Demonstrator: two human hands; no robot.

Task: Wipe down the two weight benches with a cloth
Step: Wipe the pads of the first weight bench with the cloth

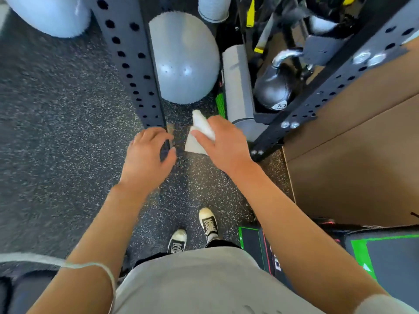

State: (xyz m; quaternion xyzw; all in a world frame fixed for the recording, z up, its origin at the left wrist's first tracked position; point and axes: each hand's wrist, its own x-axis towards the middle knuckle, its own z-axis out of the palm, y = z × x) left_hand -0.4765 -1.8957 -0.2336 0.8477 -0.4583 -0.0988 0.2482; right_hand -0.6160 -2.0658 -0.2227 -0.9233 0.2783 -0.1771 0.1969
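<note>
we look straight down and see no weight bench that we can name for sure; the black padded shape with green edging [385, 257] at four o'clock and the dark padded end [25, 291] at seven o'clock could be parts of them, but we cannot tell. the cloth [200, 130], white and folded, sits just above centre, held by our right hand [224, 143]. the fingers of that hand curl over the folded top and pinch it against the palm, so the lower flap hangs free and a clean face stays ready for wiping, in our judgement. our left hand [148, 152] hovers at about eleven o'clock of our feet, just beside the foot of the perforated black rack post [133, 64]; its fingers are loosely curled and a little spread, gripping nothing that we can see, perhaps ready to steady us or take a corner of the cloth. a grey exercise ball [186, 62] rests at twelve o'clock behind the post, a kettlebell [274, 87] at one o'clock in the rack, and a brown box [362, 143] at three o'clock. our two sneakers [192, 232] stand on the speckled rubber floor [56, 132]. we judge that wiping is not under way now: the cloth touches no surface.
</note>
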